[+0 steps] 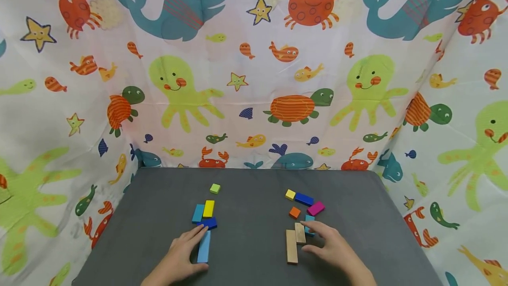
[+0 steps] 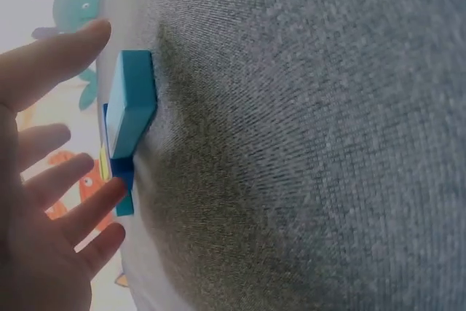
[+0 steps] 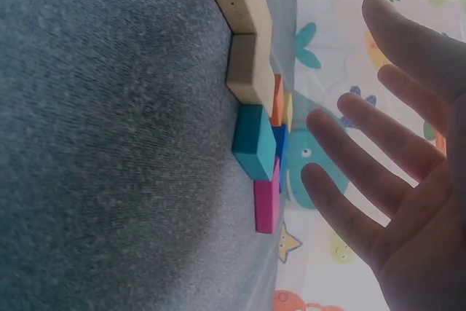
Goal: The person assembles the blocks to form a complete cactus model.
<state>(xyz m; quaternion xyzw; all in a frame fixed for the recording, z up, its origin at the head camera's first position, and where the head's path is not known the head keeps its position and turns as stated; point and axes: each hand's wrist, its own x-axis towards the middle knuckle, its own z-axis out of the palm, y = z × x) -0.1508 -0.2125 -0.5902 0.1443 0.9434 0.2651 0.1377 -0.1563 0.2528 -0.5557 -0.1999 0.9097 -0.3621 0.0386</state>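
Note:
My left hand is spread beside a long light-blue block, thumb near its close end and fingertips by a dark blue block. In the left wrist view the left hand shows relaxed, parted fingers and holds nothing. On the other side, my right hand hovers by a short wooden block and a teal block, its fingers partly covering the teal one. A long wooden block lies alongside. The right wrist view shows the right hand with straight, separated fingers, gripping nothing.
Beyond the left hand lie a blue block, a yellow block and a green cube. Beyond the right are an orange cube, a yellow cube, a blue block and a magenta block. A patterned curtain borders the grey table.

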